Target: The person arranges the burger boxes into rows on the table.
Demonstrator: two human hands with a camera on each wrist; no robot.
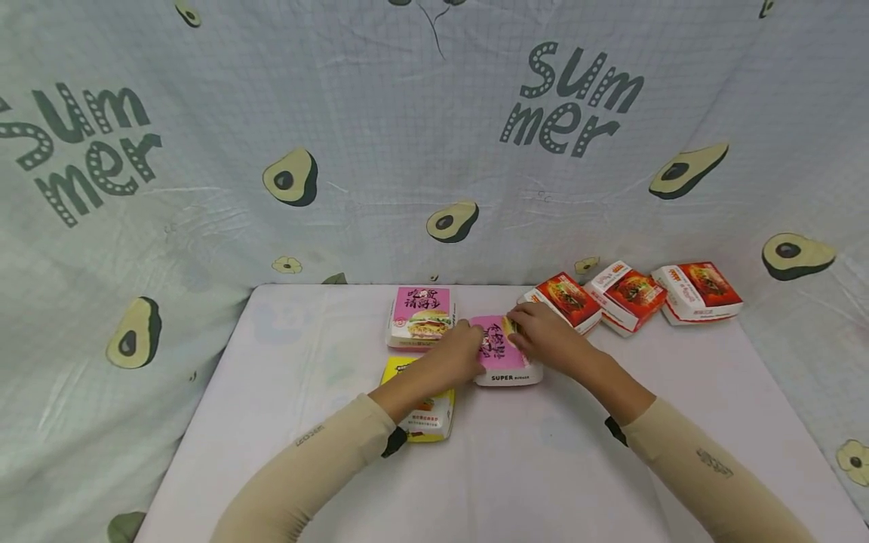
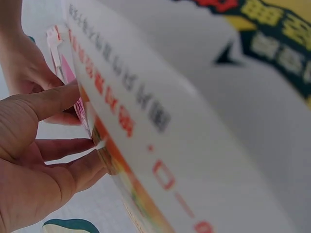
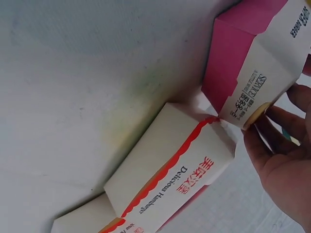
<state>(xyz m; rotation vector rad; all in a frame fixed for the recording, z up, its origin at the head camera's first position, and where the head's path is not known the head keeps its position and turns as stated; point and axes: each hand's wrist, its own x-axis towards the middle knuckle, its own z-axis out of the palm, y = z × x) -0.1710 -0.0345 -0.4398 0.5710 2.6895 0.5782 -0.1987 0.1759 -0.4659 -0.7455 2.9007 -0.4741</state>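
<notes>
A pink-topped burger box (image 1: 502,343) with "SUPER BURGER" on its white front lies between my two hands. My left hand (image 1: 456,353) holds its left side, thumb and fingers bent at the edge. On the opposite side my right hand (image 1: 551,339) grips the box, and in the right wrist view its fingers (image 3: 282,121) lie against the white side wall. Under my left forearm sits a yellow and white burger box (image 1: 434,415), partly hidden, which looms large in the left wrist view. Just behind my left hand stands another pink burger box (image 1: 421,317).
Three red and white burger boxes stand at the back right: a near one (image 1: 566,300), a middle one (image 1: 626,294) and a far one (image 1: 699,290). The table (image 1: 577,483) has a white cover. A printed cloth (image 1: 380,151) hangs behind its back edge.
</notes>
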